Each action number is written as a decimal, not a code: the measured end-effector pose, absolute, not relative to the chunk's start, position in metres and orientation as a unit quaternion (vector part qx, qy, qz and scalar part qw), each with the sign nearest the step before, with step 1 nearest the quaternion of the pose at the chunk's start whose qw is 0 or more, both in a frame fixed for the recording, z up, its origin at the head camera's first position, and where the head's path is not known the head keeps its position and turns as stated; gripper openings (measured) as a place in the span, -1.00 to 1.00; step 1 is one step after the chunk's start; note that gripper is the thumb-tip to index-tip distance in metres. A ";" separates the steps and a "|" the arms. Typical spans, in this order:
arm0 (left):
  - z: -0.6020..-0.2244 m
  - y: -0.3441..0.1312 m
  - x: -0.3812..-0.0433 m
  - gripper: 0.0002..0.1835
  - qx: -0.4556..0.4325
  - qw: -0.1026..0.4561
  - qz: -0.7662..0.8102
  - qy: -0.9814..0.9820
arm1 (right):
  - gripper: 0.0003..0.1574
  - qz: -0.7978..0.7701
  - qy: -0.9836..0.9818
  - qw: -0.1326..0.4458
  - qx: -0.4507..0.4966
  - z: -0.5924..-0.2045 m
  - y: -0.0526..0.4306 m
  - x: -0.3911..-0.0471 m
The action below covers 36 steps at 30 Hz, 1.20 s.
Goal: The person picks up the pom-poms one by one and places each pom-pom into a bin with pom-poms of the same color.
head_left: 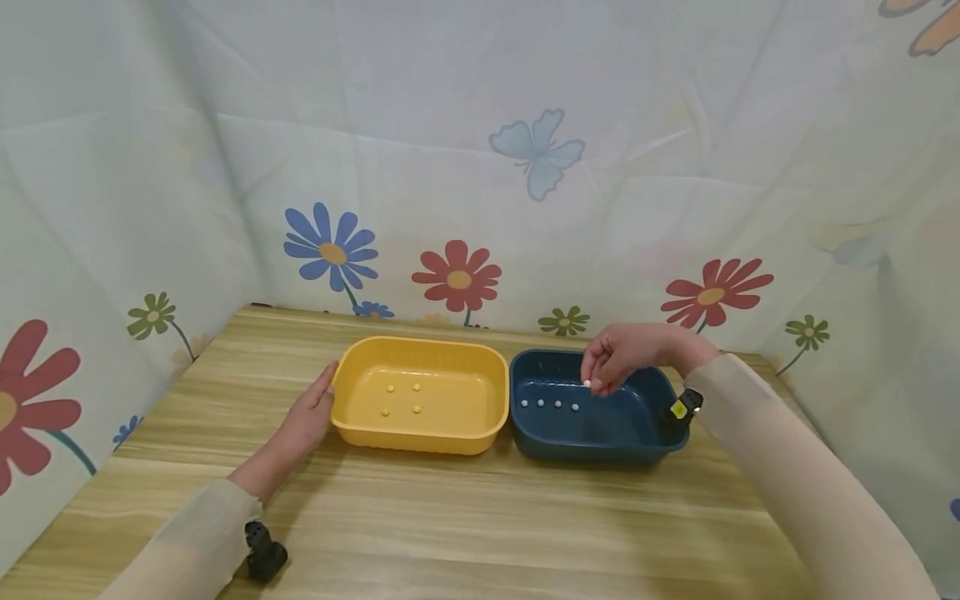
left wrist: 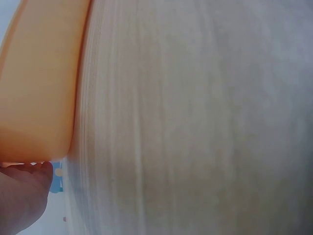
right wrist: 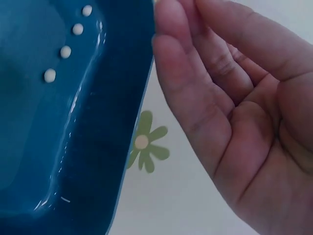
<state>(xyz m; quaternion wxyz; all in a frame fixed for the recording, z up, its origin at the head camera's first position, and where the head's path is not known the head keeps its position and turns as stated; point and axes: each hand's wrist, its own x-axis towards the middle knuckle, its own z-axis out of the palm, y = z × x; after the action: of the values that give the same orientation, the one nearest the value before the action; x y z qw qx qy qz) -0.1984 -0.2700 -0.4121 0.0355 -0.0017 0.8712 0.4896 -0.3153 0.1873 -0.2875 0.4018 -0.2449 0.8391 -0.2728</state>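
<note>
My right hand [head_left: 618, 354] is over the dark blue basin [head_left: 600, 446], pinching a small white ball [head_left: 587, 383] between thumb and fingertips. Several more white balls [right wrist: 65, 51] lie in a row on that basin's floor, to the left of the hand in the head view. My left hand [head_left: 311, 408] rests its fingers against the left end of the yellow basin [head_left: 420, 440]. In the left wrist view those fingers [left wrist: 36, 168] touch the basin's outer wall. Several small yellow balls [head_left: 417, 409] sit on the yellow basin's floor, toward its left half.
Both basins stand side by side, ends close together, on a wood-grain table [head_left: 465, 525]. A fabric backdrop [head_left: 420, 167] printed with flowers and a butterfly rises behind and beside the table. Black wrist cameras sit at both cuffs, the left one [head_left: 264, 552] low over the table.
</note>
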 end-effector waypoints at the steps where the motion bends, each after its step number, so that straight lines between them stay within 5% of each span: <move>1: -0.412 -0.270 -0.198 -0.41 -0.001 0.036 0.490 0.871 | -0.64 -0.271 0.841 0.403 -0.239 -0.290 0.188 -0.318; 36: -0.415 -0.272 -0.201 -0.42 -0.001 0.025 0.486 0.873 | -0.92 -0.293 0.810 0.490 -0.133 -0.355 0.201 -0.362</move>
<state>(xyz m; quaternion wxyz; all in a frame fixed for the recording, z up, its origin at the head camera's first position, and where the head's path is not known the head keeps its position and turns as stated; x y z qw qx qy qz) -0.2008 -0.2725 -0.4148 0.0255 -0.0006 0.8734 0.4863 -0.3617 0.2007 -0.3545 0.4898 -0.1326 0.8105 -0.2926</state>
